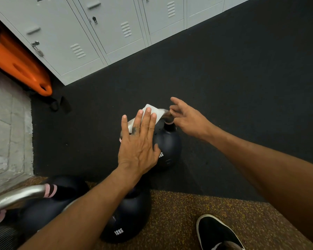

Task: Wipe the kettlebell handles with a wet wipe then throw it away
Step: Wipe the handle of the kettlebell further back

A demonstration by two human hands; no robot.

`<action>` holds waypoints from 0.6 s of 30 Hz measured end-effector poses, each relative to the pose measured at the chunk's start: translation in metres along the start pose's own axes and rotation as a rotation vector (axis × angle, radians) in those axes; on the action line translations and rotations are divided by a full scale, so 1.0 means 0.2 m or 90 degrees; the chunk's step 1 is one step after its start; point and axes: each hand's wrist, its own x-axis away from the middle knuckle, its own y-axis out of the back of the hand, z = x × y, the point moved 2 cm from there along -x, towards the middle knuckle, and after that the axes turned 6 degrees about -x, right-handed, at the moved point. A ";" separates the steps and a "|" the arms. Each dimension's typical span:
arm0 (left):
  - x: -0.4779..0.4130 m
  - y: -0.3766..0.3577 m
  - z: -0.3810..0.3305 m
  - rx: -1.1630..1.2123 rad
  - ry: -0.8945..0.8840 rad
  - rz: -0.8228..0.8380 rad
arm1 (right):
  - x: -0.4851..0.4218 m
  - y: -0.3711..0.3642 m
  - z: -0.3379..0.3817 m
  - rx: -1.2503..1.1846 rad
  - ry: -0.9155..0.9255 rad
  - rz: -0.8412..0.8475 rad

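A black kettlebell [167, 147] stands on the dark floor mat in the middle of the view, its steel handle [165, 114] draped with a white wet wipe [153, 110]. My left hand [138, 141] lies flat over the handle with straight fingers pressing on the wipe. My right hand [186, 117] hovers at the handle's right end, fingers spread and loosely bent, fingertips close to the steel. A second kettlebell marked 12KG [126, 219] sits nearer me under my left forearm. A third kettlebell [49, 204] with a steel handle [16, 197] is at the lower left.
Grey lockers [101, 31] line the back wall. An orange board [20, 67] leans at the left beside a pale tiled floor [7, 127]. My black shoe [217, 233] stands on the speckled brown mat [188, 213] at the bottom right. Dark floor mat [242, 87] spreads to the right.
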 end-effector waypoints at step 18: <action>-0.09 0.12 0.00 0.222 0.097 0.089 | -0.01 0.01 0.00 0.006 0.000 -0.001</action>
